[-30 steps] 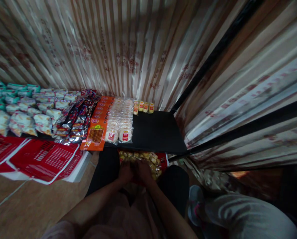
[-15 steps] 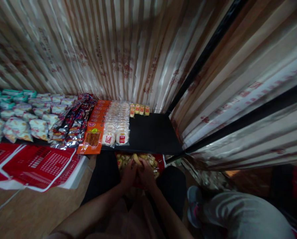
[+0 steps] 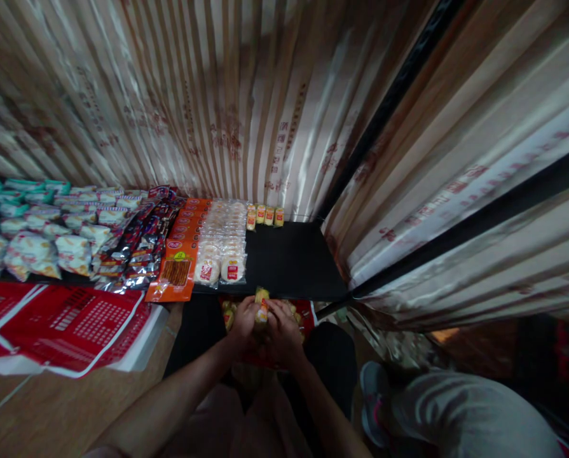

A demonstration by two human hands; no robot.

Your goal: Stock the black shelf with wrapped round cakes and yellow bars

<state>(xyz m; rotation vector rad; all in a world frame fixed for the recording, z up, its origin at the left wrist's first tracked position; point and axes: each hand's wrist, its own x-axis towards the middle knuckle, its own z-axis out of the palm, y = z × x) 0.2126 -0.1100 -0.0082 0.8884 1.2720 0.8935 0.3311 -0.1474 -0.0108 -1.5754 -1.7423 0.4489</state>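
Two bare hands, the left hand (image 3: pixel 245 318) and the right hand (image 3: pixel 284 326), now hold one small yellow oblong film-wrapped pack with a red label (image 3: pixel 261 306) between them, just off the near edge of the flat black shelf (image 3: pixel 294 264). A second ago both hands were down in the open red plastic bag (image 3: pixel 308 323) below that edge; half a second ago a yellow pack was just rising between them. Now it is up, its label showing, so handling seems to have passed from the bag's contents to this single pack. Each hand is mostly closed, fingers curled and tips pressing the pack from its own side; how firmly, I cannot tell.

The bag lies between the thighs, nearer the wearer than the shelf, and holds more small gold-yellow packs (image 3: pixel 229 317), visible beside the hands; its middle is hidden. At the shelf's back edge a short row of similar yellow packs (image 3: pixel 269 217) is unchanged, the leftmost set a little forward. Left of it, on the shelf, lie flat white discs in clear wrappers (image 3: pixel 233 270), then orange flat pouches (image 3: pixel 177 270). Below the shelf's left part is a large red-and-white printed plastic package (image 3: pixel 77 324), its contents hidden.
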